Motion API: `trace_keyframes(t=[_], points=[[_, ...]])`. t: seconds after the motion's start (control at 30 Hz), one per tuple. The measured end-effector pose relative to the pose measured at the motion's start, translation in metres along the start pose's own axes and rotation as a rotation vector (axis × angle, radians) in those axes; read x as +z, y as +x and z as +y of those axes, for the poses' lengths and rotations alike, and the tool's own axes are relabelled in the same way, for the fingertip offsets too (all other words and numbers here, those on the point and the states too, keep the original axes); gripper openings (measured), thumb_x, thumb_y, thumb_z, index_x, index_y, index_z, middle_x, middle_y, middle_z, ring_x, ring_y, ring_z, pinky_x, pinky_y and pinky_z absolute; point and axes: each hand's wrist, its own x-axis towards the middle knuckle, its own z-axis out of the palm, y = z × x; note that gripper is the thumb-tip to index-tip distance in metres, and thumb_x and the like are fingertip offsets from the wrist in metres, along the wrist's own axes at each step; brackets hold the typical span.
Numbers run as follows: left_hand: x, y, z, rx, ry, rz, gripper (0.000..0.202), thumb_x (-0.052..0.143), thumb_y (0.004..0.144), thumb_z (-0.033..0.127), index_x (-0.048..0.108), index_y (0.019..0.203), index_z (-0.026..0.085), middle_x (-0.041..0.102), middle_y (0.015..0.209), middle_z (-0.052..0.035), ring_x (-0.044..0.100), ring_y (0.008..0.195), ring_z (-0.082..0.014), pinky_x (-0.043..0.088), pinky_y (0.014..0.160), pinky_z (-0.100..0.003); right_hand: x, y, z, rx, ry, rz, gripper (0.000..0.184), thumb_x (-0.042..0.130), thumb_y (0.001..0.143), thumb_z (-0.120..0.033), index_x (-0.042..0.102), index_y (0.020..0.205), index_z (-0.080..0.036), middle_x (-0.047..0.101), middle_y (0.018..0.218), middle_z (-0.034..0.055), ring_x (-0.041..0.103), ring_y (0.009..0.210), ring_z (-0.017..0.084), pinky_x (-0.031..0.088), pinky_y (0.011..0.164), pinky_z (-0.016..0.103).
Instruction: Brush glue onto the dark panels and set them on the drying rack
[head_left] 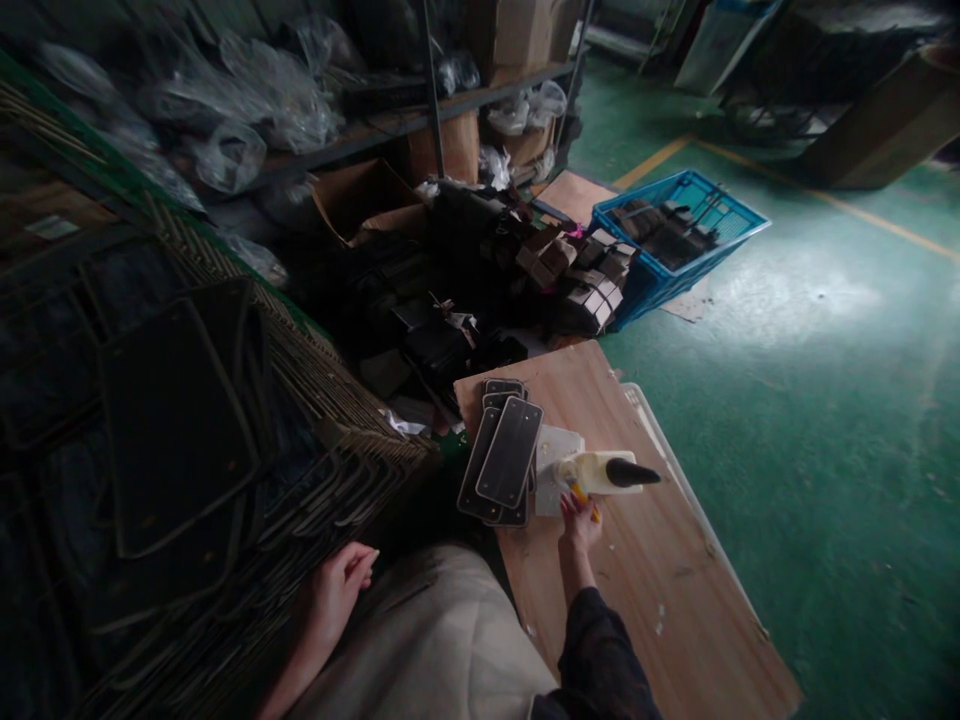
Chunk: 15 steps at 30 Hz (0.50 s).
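A green floor (pixel 810 380) stretches across the right side, marked with yellow lines (pixel 660 160). Along the back stands a shelf (pixel 409 122) carrying clear plastic bags and cardboard boxes. On the left, a rack (pixel 292 318) is filled with dark panels (pixel 180 430), rounded at the corners and edged in a paler tone. The wooden table (pixel 660 590) runs diagonally past the person's right side. Beyond its far end sits a blue crate (pixel 690 250) with dark pieces inside, next to strapped bundles (pixel 596 285).

At the table's far left edge, several dark plates (pixel 510 452) overlap in an uneven pile. Just right of them lies a pale sheet (pixel 553 445), partly under a cream container (pixel 606 470) with a dark tapered part (pixel 632 473).

Of the 2 hands, the left hand (pixel 346 578) hovers beside the person's lap, its grip curled in with the fingertips drawn together. The right hand (pixel 579 522) reaches over the table, its grip pinching a yellow-handled tool (pixel 586 499), which is at the container's round left end.
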Motion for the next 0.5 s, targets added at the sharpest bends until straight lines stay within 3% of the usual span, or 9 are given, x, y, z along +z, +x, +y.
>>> trace_keyframes(t=[0.13,0.23,0.37,0.5], points=[[-0.003,-0.005,0.006,0.02,0.121,-0.001,0.038,0.051,0.084,0.052,0.055,0.064,0.021,0.056,0.048,0.0033,0.057,0.047,-0.0143,0.045,0.054,-0.023,-0.013,-0.005,0.004,0.06,0.07,0.064,0.031,0.053,0.097,-0.041,0.058,0.111,-0.014,0.063,0.091,0.003,0.062,0.07,0.013,0.056,0.061,0.028],[-0.005,-0.007,0.004,0.051,0.082,-0.005,0.034,0.048,0.086,0.049,0.057,0.069,0.021,0.057,0.052,0.0029,0.058,0.05,-0.0145,0.045,0.056,-0.023,-0.021,-0.006,0.002,0.081,0.097,0.074,0.028,0.054,0.097,-0.039,0.059,0.108,-0.014,0.062,0.091,0.0027,0.062,0.071,0.013,0.055,0.062,0.028],[-0.003,-0.008,-0.003,0.057,0.017,-0.022,0.029,0.045,0.088,0.045,0.062,0.083,0.021,0.062,0.061,0.0011,0.063,0.059,-0.0163,0.048,0.06,-0.024,-0.018,0.001,-0.002,0.076,0.1,0.03,0.027,0.055,0.096,-0.039,0.059,0.106,-0.014,0.062,0.092,0.003,0.062,0.074,0.014,0.055,0.065,0.029],[-0.004,-0.016,0.0,0.057,0.021,-0.049,0.029,0.045,0.089,0.043,0.063,0.083,0.022,0.062,0.062,0.0011,0.062,0.061,-0.0159,0.047,0.063,-0.023,-0.01,0.002,-0.017,0.037,0.047,-0.08,0.028,0.055,0.096,-0.04,0.06,0.101,-0.013,0.062,0.086,0.0016,0.061,0.069,0.012,0.054,0.062,0.028]])
